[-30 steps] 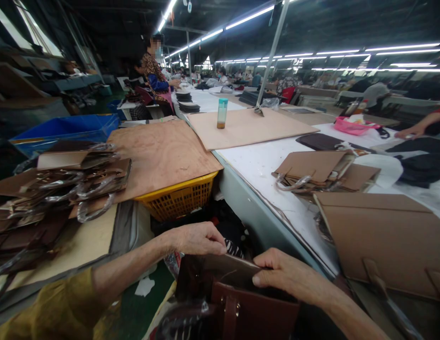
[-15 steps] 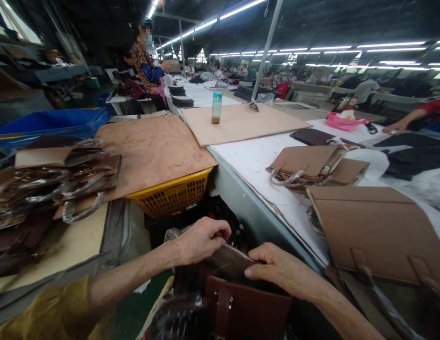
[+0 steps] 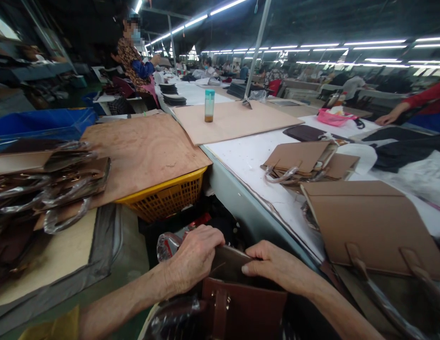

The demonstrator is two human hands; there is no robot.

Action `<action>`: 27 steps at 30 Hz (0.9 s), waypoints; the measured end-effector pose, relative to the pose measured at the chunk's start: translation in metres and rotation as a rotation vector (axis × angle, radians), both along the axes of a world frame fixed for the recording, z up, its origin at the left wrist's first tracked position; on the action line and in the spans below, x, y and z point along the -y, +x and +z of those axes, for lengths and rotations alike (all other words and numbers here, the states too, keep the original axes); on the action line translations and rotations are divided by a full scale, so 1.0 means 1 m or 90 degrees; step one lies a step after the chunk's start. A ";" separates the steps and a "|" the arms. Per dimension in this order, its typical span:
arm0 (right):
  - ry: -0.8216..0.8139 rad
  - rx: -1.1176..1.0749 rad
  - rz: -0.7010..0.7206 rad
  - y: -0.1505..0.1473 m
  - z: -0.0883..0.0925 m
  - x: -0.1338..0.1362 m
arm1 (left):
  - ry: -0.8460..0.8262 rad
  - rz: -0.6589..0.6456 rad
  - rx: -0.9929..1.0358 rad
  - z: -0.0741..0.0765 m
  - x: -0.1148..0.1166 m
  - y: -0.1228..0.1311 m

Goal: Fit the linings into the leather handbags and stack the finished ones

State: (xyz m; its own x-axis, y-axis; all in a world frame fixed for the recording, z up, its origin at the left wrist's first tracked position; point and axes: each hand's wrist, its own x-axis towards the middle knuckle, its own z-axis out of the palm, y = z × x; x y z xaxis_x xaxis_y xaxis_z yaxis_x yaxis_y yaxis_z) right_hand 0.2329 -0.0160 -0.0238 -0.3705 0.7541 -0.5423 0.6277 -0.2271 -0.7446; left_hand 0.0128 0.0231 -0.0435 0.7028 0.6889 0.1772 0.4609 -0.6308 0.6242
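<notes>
A dark brown handbag (image 3: 246, 307) lies low in front of me, its plastic-wrapped handle at the lower left. My left hand (image 3: 196, 257) is closed at the left end of the bag's top edge, fingers curled over it. Pinched between thumb and fingers of my right hand (image 3: 272, 262) is the same edge, farther right. Between the hands the bag's dull brown lining shows. Beyond my left wrist a clear-wrapped handle (image 3: 168, 246) sticks up. The bag's lower part is cut off by the frame.
Tan handbags (image 3: 375, 226) lie on the white-topped table (image 3: 241, 163) to the right. More brown bags (image 3: 74, 174) are piled at left beside a plywood board (image 3: 149, 151) over a yellow crate (image 3: 166, 196). A bottle (image 3: 209, 106) stands farther back. Another person's hand (image 3: 388, 118) is at far right.
My left hand has come down onto the bag's edge, its fingers closing over it. My right hand keeps its pinch there. The whole view has shifted slightly.
</notes>
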 end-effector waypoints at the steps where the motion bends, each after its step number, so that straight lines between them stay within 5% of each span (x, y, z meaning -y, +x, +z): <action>1: -0.002 0.001 -0.002 0.000 -0.001 -0.001 | 0.003 0.012 -0.005 -0.001 0.001 0.000; 11: -0.018 0.006 -0.003 0.000 -0.004 -0.005 | -0.071 0.103 -0.036 -0.006 0.001 0.006; 27: 0.002 0.010 -0.008 0.003 -0.006 -0.003 | -0.012 -0.035 -0.021 -0.007 -0.001 0.013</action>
State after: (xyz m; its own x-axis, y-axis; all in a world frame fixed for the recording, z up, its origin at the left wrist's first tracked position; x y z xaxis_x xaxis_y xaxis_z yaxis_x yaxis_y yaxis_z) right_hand 0.2355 -0.0127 -0.0300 -0.3523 0.7602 -0.5459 0.6370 -0.2325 -0.7349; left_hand 0.0262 0.0243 -0.0500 0.7445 0.6526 0.1407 0.4463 -0.6433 0.6220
